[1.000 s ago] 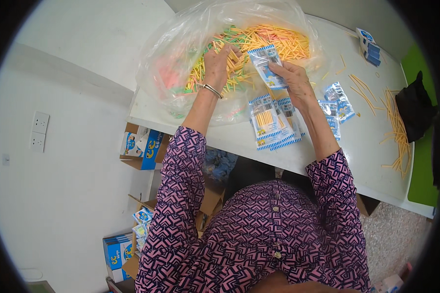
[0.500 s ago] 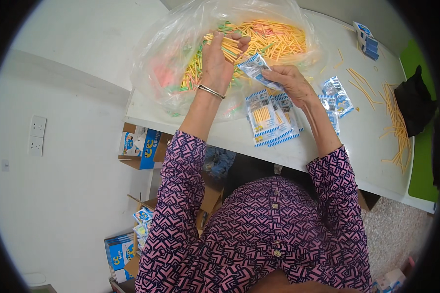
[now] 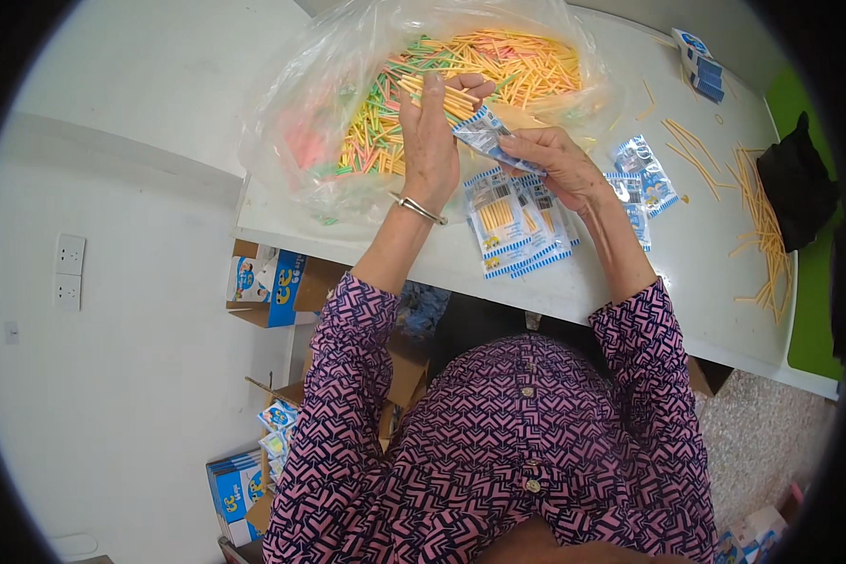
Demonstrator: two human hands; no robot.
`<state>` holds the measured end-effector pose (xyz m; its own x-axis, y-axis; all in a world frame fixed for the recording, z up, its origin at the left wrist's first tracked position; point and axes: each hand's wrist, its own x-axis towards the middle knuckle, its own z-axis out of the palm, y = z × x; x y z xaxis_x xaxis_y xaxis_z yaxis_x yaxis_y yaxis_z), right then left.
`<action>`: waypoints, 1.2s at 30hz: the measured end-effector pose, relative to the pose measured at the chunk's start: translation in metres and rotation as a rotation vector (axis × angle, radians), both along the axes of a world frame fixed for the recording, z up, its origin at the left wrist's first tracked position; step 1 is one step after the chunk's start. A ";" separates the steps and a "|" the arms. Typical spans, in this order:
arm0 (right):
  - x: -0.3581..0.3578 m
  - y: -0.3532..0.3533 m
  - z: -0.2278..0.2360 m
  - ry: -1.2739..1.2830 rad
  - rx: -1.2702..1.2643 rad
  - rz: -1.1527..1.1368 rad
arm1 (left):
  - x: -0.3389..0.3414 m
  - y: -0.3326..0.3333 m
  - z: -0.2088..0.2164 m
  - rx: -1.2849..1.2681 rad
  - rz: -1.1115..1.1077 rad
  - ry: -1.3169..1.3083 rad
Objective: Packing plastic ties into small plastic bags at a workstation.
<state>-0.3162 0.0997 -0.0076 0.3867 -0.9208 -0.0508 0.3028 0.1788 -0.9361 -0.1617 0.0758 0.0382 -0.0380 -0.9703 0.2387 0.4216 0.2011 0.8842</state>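
Sticks (image 3: 458,101) sit bunched in the left hand (image 3: 430,146), which grips them, their ends close to a packet (image 3: 483,134) that the right hand (image 3: 562,165) pinches; whether they touch it is hard to tell. Beyond, a clear bag (image 3: 277,122) of loose sticks (image 3: 531,58) rests on the bench (image 3: 686,301), with other packets (image 3: 498,218) toward its near edge.

Place: I seem to be in a packing workroom.
White table (image 3: 710,282): bears my clear plastic bag (image 3: 352,47) of thin pastel sticks (image 3: 526,61) and flat blue-and-white packets (image 3: 496,216).
Below it: open brown cardboard boxes (image 3: 321,285).
Plain white wall (image 3: 141,310): white electrical sockets (image 3: 70,255).
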 end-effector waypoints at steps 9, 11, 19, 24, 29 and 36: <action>-0.003 -0.001 -0.011 0.065 -0.028 0.016 | 0.013 0.014 -0.011 -0.030 -0.106 -0.176; -0.001 0.001 -0.009 0.060 -0.016 0.024 | 0.015 0.014 -0.013 -0.058 -0.123 -0.266; 0.008 -0.001 -0.004 0.032 -0.051 -0.018 | 0.021 -0.007 -0.009 -0.035 -0.274 -0.244; 0.011 -0.007 -0.002 0.056 -0.080 -0.118 | 0.031 -0.027 0.000 0.090 -0.332 0.048; 0.009 -0.011 -0.008 0.024 -0.089 -0.135 | 0.044 -0.039 0.004 0.123 -0.278 -0.009; 0.010 -0.012 -0.010 0.025 -0.112 -0.146 | 0.041 -0.035 0.010 -0.008 -0.139 -0.382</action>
<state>-0.3061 0.0876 -0.0178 0.2488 -0.9674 0.0472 0.2943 0.0291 -0.9553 -0.1208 0.0411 0.0480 -0.2560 -0.9478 0.1900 0.0862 0.1734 0.9811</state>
